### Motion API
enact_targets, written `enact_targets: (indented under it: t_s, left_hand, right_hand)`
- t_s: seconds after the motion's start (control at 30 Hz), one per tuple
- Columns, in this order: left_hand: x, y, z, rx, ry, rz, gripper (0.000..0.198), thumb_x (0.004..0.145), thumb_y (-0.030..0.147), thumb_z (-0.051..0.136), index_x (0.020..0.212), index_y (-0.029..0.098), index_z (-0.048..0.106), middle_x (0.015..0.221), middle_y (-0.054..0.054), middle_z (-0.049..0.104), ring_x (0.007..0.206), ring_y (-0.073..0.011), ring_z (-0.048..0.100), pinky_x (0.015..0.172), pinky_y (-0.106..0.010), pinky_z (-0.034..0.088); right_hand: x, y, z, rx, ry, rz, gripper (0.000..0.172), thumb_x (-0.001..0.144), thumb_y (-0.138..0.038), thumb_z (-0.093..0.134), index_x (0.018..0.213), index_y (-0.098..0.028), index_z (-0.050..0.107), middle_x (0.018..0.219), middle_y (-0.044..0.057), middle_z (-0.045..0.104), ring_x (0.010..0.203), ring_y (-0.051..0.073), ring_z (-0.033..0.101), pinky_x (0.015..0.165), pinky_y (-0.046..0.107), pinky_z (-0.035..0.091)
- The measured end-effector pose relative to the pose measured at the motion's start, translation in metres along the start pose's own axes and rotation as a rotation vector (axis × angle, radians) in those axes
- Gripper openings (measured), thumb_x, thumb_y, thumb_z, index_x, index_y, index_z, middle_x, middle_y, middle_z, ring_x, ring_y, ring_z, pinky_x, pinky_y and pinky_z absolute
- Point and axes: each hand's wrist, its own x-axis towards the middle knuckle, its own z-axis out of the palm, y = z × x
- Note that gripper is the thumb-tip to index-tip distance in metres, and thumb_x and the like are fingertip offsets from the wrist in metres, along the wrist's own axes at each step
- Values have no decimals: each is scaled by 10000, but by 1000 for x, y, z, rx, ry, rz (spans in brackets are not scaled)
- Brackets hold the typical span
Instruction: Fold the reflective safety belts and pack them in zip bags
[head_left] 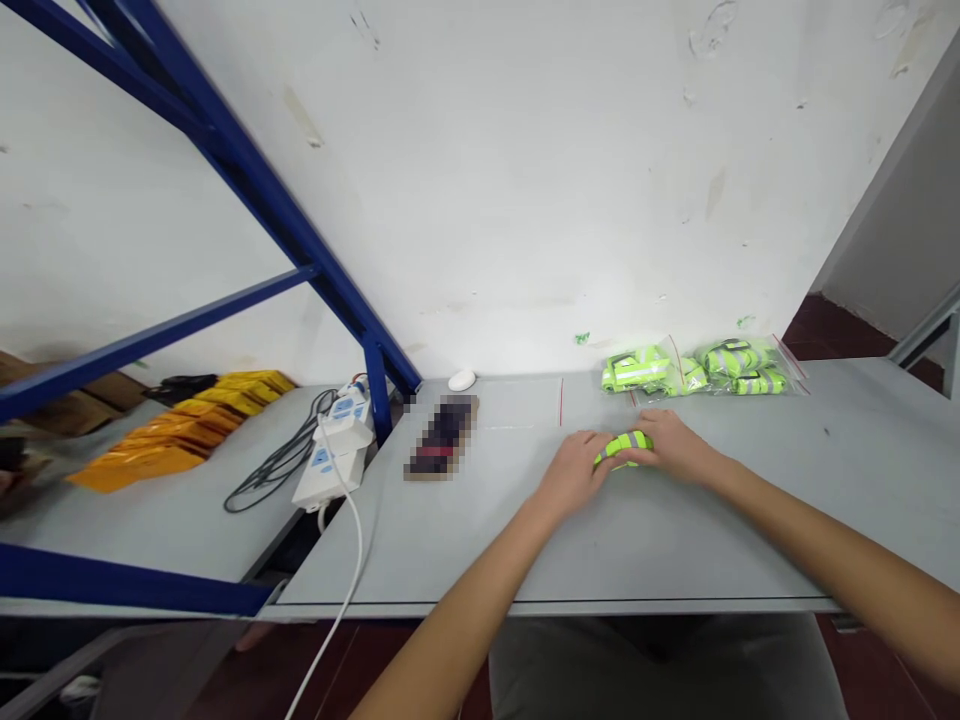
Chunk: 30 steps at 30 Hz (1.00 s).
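On the table (675, 540), a rolled band (624, 447) is held between the left hand (574, 475) and the right hand (675, 445), with bagged bands (697, 368) behind it by the wall, what may be a phone (442, 437) to its left, and power strips (334, 450) farther left.

Nothing readable here, honestly. The dark thing (442, 437) at 12 o'clock on the counter (675, 540) is blurred out, and the bagged neon bands (701, 368) at 1 o'clock show no print I can make out.
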Motion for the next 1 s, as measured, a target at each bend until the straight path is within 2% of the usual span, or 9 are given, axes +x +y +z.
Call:
enact_targets:
  t_s: [0.13, 0.33, 0.4, 0.5, 0.6, 0.73, 0.8, 0.9, 1.0]
  left_hand:
    - [13, -5, -5, -93, -10, -42, 303, 946, 355, 433, 1177, 228, 584, 1080, -49, 676, 1003, -239, 607, 907, -377, 430]
    - [22, -7, -3, -220, -54, -162, 372, 953, 478, 378, 1185, 235, 540, 842, -13, 663, 792, -210, 625, 765, -333, 474]
    - [27, -9, 5, -205, 0, -237, 372, 961, 475, 355, 1166, 209, 516, 841, -31, 651, 803, -219, 626, 739, -340, 488]
    - [29, -9, 16, -167, 97, -276, 332, 980, 383, 324, 1162, 163, 493, 1099, -119, 603, 1057, -241, 573, 901, -396, 462]
    - [23, -8, 18, -101, 86, -156, 332, 975, 342, 348, 1216, 164, 493, 1371, -144, 445, 1317, -254, 376, 1094, -448, 310]
    - [9, -11, 12, -6, -138, 131, 622, 930, 463, 461, 1441, 156, 283, 1536, -147, 271, 1429, -279, 202, 1158, -467, 227]
    - [4, -15, 10, -6, -200, 166, 713, 911, 499, 493, 1477, 167, 216, 1539, -145, 278, 1415, -275, 252, 1144, -445, 276]
    - [6, -18, 10, 7, -184, 173, 646, 915, 478, 503, 1456, 200, 284, 1492, -125, 375, 1355, -267, 366, 1101, -428, 350]
    - [14, -14, 13, 10, -116, 163, 564, 887, 455, 567, 1375, 211, 426, 1370, -113, 521, 1238, -267, 500, 1019, -403, 432]
  right_hand:
    - [0, -1, 14, -240, 170, -76, 497, 938, -542, 390, 1154, -148, 604, 942, 126, 635, 898, 260, 555, 956, 445, 343]
    - [0, 8, 20, -266, 127, -123, 884, 690, -753, 590, 1319, -144, 467, 1144, 162, 573, 1003, 318, 501, 854, 417, 373]
    - [5, 12, 18, -246, 85, -103, 849, 675, -745, 616, 1282, -164, 496, 1112, 145, 583, 957, 299, 518, 811, 391, 391]
    - [12, 15, 16, -193, 23, -92, 710, 706, -664, 659, 1218, -187, 542, 1052, 118, 599, 919, 279, 535, 796, 383, 416]
    - [13, 16, 14, -83, -20, -75, 615, 749, -597, 657, 1198, -189, 558, 1018, 102, 600, 927, 269, 543, 815, 399, 445]
    - [3, 21, 19, 93, 15, -51, 633, 745, -606, 656, 1224, -206, 555, 1169, 123, 530, 1082, 283, 502, 900, 435, 457]
    - [-3, 25, 23, 165, 39, -60, 676, 724, -599, 679, 1263, -217, 536, 1223, 126, 493, 1173, 296, 453, 969, 459, 431]
    - [-9, 27, 27, 280, 64, -56, 684, 771, -551, 650, 1340, -217, 471, 1284, 129, 471, 1226, 283, 435, 1024, 458, 400]
    - [-8, 20, 28, 459, 167, 56, 476, 872, -496, 529, 1252, -209, 540, 1248, 108, 536, 1149, 239, 516, 986, 395, 428]
